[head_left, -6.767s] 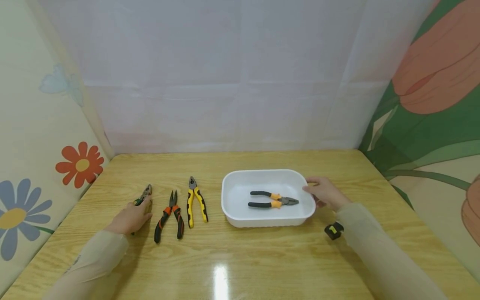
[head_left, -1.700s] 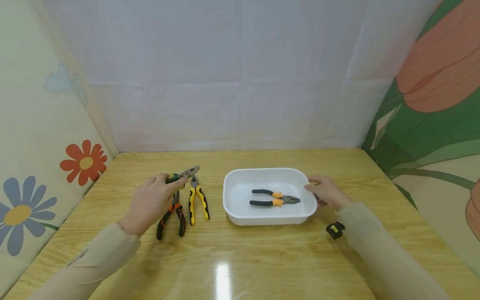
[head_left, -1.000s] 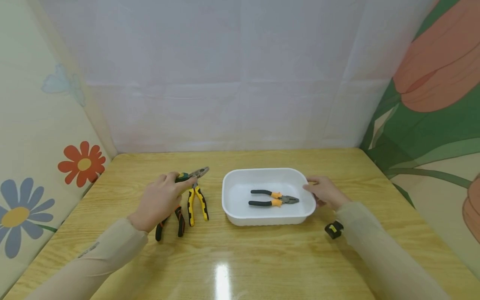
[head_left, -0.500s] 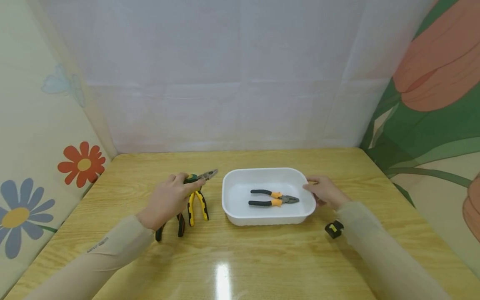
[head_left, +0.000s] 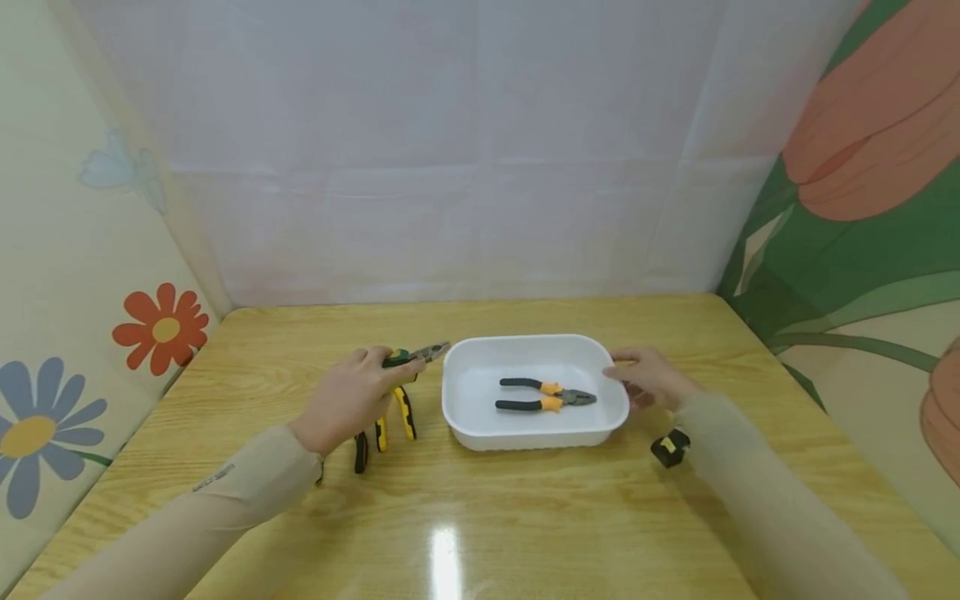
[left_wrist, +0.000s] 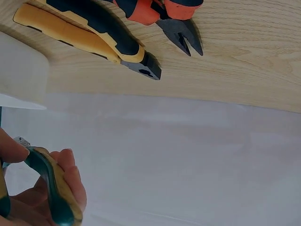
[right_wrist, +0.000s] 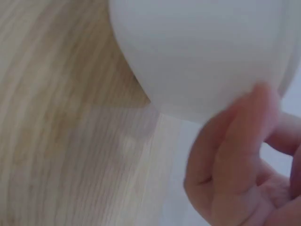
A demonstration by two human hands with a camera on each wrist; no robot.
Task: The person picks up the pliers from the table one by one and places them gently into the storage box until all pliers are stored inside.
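Observation:
My left hand (head_left: pixel 356 396) grips green-handled pliers (head_left: pixel 431 352), their metal nose pointing right at the left rim of a white plastic tub (head_left: pixel 536 442). The left wrist view shows the fingers curled round the green and tan handles (left_wrist: pixel 54 188). Inside the tub lie pliers with black and orange handles (head_left: pixel 551 404). At the tub's right end my right hand (head_left: pixel 652 379) pinches the rim, thumb on top; the right wrist view shows fingertips against the outer wall (right_wrist: pixel 197 56).
Yellow-black pliers (head_left: pixel 407 412) and orange-black long-nose pliers (head_left: pixel 362 454) lie on the table, partly hidden by my left hand and arm. By my right sleeve sits a small black object with a yellow patch (head_left: pixel 670 448). A white cloth (head_left: pixel 480 167) hangs behind the table.
My left hand has lifted the green-handled pliers from the table's left side and carried them right, over the other pliers, to the tub's left rim. My right hand has stayed at the tub.

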